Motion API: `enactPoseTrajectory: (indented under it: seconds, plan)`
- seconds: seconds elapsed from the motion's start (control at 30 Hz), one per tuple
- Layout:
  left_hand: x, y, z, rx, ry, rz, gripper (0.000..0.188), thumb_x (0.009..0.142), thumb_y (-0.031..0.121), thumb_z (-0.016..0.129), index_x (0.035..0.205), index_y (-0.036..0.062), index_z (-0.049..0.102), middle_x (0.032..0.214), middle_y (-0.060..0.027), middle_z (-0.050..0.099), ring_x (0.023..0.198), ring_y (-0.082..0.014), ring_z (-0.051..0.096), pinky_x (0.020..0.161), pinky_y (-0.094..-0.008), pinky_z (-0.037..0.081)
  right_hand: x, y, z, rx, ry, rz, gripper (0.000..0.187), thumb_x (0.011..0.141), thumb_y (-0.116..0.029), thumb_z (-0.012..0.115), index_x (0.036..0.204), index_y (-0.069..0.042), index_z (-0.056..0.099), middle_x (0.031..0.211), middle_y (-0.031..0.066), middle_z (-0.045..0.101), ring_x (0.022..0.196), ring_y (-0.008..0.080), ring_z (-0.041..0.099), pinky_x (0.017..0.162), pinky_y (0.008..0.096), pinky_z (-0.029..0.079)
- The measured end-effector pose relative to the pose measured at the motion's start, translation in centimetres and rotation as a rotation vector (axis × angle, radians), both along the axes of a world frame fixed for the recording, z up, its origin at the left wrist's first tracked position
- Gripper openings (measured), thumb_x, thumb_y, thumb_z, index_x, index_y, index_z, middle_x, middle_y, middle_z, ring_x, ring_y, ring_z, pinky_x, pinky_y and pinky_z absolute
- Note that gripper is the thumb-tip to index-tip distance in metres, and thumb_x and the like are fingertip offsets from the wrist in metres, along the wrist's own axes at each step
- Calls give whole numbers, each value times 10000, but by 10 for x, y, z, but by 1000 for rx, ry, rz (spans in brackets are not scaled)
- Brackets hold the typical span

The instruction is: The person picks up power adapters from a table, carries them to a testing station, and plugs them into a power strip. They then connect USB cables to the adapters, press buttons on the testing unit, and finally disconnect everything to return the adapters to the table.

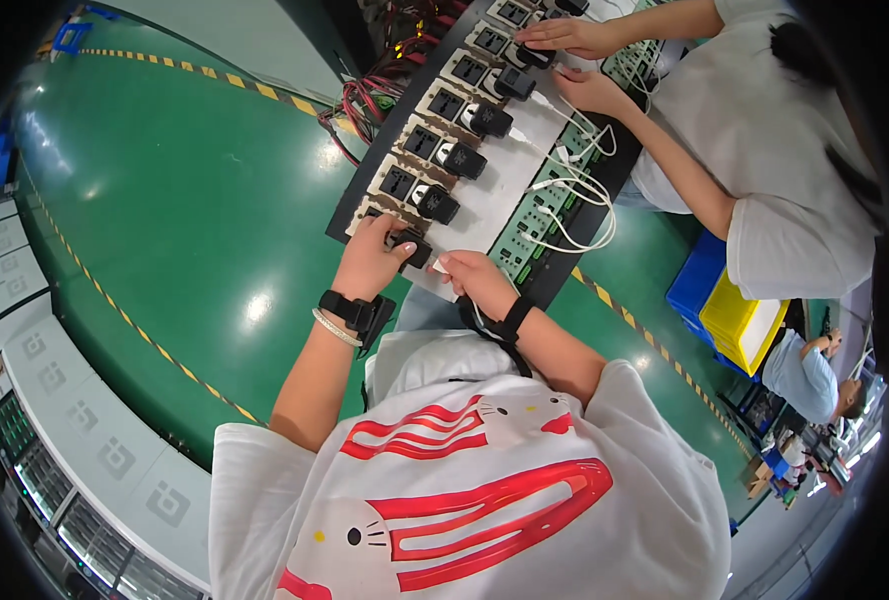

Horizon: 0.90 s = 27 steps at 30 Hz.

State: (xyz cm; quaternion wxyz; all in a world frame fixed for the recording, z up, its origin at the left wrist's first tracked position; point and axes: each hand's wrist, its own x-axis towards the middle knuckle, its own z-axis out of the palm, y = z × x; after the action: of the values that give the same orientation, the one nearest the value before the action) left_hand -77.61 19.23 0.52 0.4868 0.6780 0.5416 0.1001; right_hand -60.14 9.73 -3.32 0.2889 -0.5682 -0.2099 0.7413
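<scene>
Adapter [412,246], black and boxy, sits at the near end of the counter [510,175], toward six o'clock along the row of sockets. The left hand [373,259] covers it from the nine o'clock side, thumb and fingers closed around its body, so this grip is clamped on the adapter. A black watch and a pale bracelet ring that wrist.

Just beside it, at three o'clock, the right hand [473,280] pinches a small white plug [439,266] between its fingertips; this grip is closed on the plug, which nearly touches the adapter. A black band sits on this wrist too.

Farther up the counter, toward twelve o'clock, more black adapters [462,160] stand in a slanting line, each next to a beige socket block [423,141]. White cables [575,195] loop over the white panel and onto a green circuit board [537,222] along the counter's three o'clock edge. Red and black wires [365,105] bunch at the eleven o'clock corner.

At one o'clock another person in a white shirt [765,150] works on the far end of the row with both hands [565,38]. Blue and yellow bins [725,305] stand on the green floor [185,200] at three o'clock, and yellow-black tape marks the floor.
</scene>
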Motion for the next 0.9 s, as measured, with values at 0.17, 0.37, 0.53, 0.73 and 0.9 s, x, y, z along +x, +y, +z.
enactPoseTrajectory:
  seconds: [0.17,0.37,0.53,0.73,0.9]
  plan:
    - [-2,0,-6,2,-1,-10,305,739,131,705,1005,40,586,966,-122,550,869,-275,572,773,-343,471,-4,-5,2,15,67,-177,226,906,-198,568,967,14,614,800,22,593,665,79,520,616,206,441]
    - [-3,1,-4,-9,5,-17,304,752,122,697,1019,30,585,989,-116,558,897,-252,568,809,-334,462,-6,-3,10,141,-21,-272,209,796,-49,681,972,28,600,892,50,637,790,100,599,739,221,488]
    - [-3,1,-6,-38,31,-16,306,761,104,690,1035,22,582,1012,-105,568,933,-229,566,832,-320,456,-16,-7,2,224,-132,-308,194,744,-8,710,910,22,616,846,69,650,758,106,604,697,224,494]
    - [-3,2,-9,11,-16,-10,303,735,154,716,990,45,593,939,-111,551,852,-260,568,772,-339,466,-18,-8,0,255,-178,-306,169,743,-13,710,883,24,623,804,68,656,727,105,611,676,225,498]
    - [-3,3,-7,-19,34,-27,312,742,105,702,1023,26,592,985,-94,568,864,-211,553,805,-311,455,-18,-3,4,314,-265,-235,167,741,-20,711,879,25,628,795,70,660,720,102,613,669,227,497]
